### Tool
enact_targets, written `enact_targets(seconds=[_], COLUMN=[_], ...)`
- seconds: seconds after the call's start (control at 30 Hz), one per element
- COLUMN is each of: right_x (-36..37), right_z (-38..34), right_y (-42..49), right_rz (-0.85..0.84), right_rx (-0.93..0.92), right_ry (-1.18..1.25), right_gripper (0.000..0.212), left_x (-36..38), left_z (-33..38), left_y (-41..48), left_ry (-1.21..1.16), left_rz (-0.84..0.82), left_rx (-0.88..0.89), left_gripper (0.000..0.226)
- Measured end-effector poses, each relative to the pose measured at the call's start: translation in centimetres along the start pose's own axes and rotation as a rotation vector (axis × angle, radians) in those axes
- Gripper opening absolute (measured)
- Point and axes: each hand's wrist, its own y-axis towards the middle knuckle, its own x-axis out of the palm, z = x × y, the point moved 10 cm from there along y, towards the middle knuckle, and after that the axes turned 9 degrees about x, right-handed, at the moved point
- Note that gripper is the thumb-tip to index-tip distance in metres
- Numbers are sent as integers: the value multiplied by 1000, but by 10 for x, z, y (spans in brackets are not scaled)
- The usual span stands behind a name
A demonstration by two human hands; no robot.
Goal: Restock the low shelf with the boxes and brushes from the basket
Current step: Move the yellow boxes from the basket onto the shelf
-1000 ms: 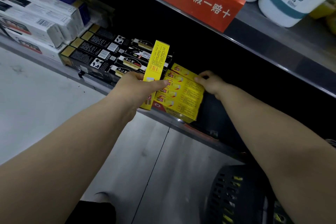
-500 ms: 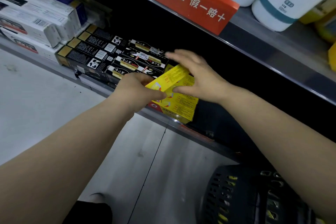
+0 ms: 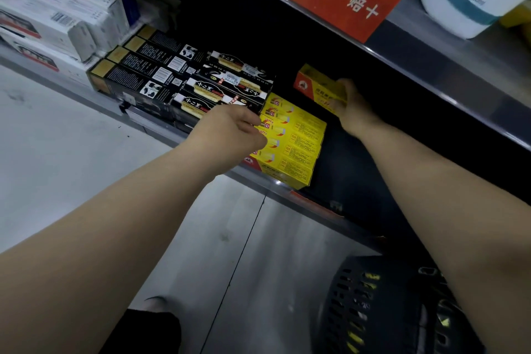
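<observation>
One yellow box (image 3: 320, 87) is gripped by the right hand (image 3: 355, 108) behind the yellow stack (image 3: 290, 146), seemingly for adding; the stack's edge is apparently steadied by the loosely curled, empty left hand (image 3: 232, 129).

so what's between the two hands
The row of yellow boxes lies between the left hand and the right hand, which grips another yellow box; head view.

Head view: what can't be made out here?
Head view only:
- Basket contents: cut off by the bottom edge, covered by the right forearm, dark.
- Left hand fingertips: hidden by its own back; grip on yellow stack unclear.
- Low shelf behind the yellow box in right hand: shadowed.
- White boxes: print blurred.
</observation>
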Motion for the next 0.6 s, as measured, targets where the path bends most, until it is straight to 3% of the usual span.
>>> enact_targets(seconds=[0.2,0.33,0.47,0.6], right_x=[58,71,54,-2], right_z=[-4,-1,-13,-31], right_y=[25,21,-12,-84], right_rz=[-122,-198,-286,-326], right_rx=[-9,22,-1,-99], right_ry=[-302,-457,-466,-352], right_gripper=[44,58,68,53], left_x=[9,23,37,60], left_z=[3,12,28,59], left_y=[2,-3,-13,-28], left_ry=[50,106,168,251], left_rz=[-35,-97,-162,-207], left_rx=[-3,27,94,220], left_gripper=[26,26,27,28])
